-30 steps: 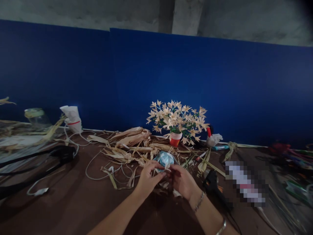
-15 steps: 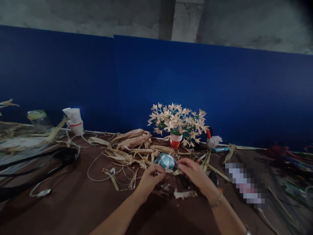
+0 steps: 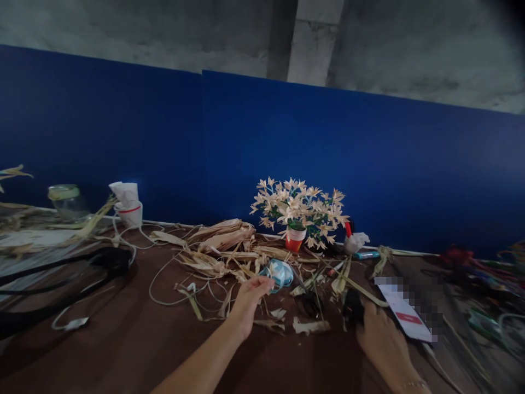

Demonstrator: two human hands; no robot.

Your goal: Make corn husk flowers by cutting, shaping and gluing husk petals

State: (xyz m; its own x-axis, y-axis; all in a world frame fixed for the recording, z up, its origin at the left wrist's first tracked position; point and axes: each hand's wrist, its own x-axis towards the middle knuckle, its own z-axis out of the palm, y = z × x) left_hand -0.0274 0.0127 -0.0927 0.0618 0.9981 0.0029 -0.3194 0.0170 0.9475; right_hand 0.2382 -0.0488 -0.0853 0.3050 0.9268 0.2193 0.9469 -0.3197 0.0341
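Observation:
My left hand (image 3: 249, 305) is raised over the middle of the table, thumb and fingertips pressed together. Whatever lies between them is too small to make out. Just beyond those fingertips is a roll of light blue ribbon (image 3: 280, 272). To the right, my right hand (image 3: 383, 336) reaches down with its fingers at a small black roundish object (image 3: 353, 307), which it appears to grip; the fingertips are partly hidden. Dark-handled scissors (image 3: 311, 303) lie between my hands, near pale scraps of husk (image 3: 310, 326).
Dried corn husks (image 3: 223, 238) are heaped behind the ribbon. A red-and-white cup (image 3: 295, 241) holds pale husk flowers (image 3: 293, 207). A phone (image 3: 406, 312) lies at the right. White cable (image 3: 153, 287), a glass jar (image 3: 68, 200) and black straps (image 3: 109, 261) are at the left.
My right hand has moved away from the ribbon, right and down to the black object, which has shifted slightly. My left hand stays near the ribbon.

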